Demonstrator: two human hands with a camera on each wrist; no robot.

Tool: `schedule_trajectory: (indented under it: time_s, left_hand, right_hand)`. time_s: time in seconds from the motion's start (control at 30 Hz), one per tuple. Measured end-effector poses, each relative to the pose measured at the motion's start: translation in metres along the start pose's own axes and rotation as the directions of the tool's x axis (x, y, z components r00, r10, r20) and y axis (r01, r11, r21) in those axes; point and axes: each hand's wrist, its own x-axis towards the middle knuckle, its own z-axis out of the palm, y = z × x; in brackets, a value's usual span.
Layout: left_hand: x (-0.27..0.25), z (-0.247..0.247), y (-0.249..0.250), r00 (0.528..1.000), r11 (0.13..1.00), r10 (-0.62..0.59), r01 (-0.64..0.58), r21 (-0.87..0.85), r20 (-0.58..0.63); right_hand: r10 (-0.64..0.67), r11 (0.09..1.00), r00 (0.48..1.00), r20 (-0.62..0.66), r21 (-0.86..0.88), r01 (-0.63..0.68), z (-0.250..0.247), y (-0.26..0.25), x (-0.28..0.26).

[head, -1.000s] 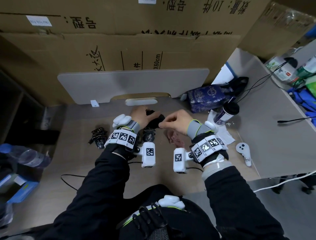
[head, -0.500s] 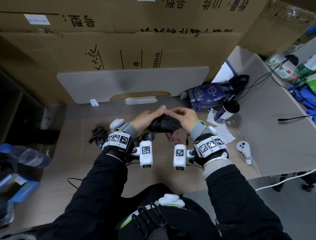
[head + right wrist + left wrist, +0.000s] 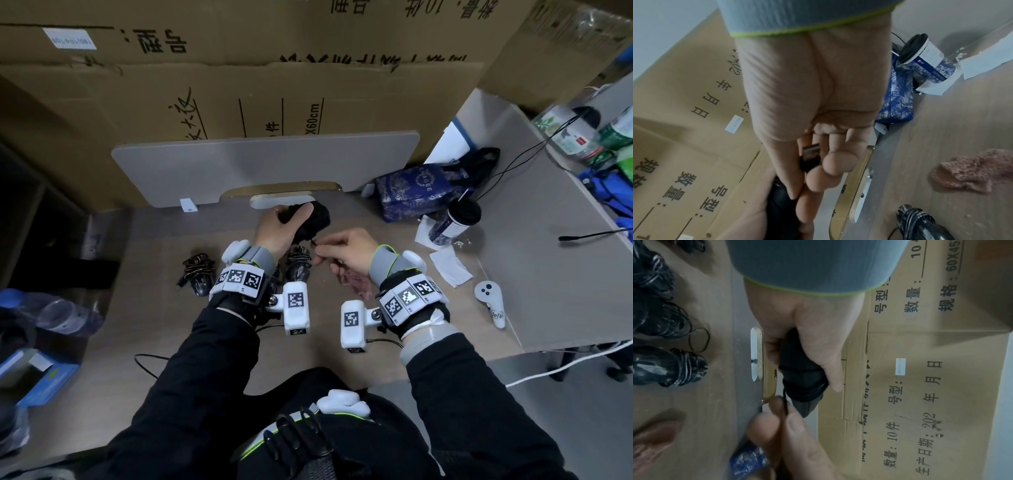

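My left hand (image 3: 289,219) grips a black computer mouse (image 3: 318,219) and holds it above the desk, near the grey board. Its thin black cable (image 3: 785,405) runs from the mouse (image 3: 801,378) to my right hand (image 3: 320,246), which pinches the cable between thumb and fingers. In the right wrist view the cable's USB plug (image 3: 810,152) lies inside the curled fingers of my right hand (image 3: 818,175), and the mouse (image 3: 777,203) shows just beyond them. Turns of cable are wound round the mouse body.
Two more black mice wrapped in cable (image 3: 197,274) (image 3: 299,265) lie on the desk under my wrists. A pink cloth (image 3: 354,281), blue bag (image 3: 421,192), cup (image 3: 452,222) and white controller (image 3: 491,301) sit to the right. Cardboard boxes (image 3: 274,102) stand behind.
Half a second ago both hands cupped the mouse. Now the left hand has carried it farther back, and the right hand has drawn away towards me with the cable end.
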Motion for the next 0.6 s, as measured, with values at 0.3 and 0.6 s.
schedule_trajectory:
  time_s: [0.3,0.6]
  left_hand:
    - [-0.008,0.015,0.006,0.975,0.999,-0.025,0.017,0.039,0.219]
    - [-0.013,0.041,0.004,0.954,0.978,-0.044,0.102,-0.181,0.298]
  right_hand:
    - [-0.194,0.957,0.967,-0.167,0.183,0.224,-0.005,0.0,0.011]
    - [-0.253,0.963,0.9,-0.356,-0.006,0.269,-0.019,0.02,0.017]
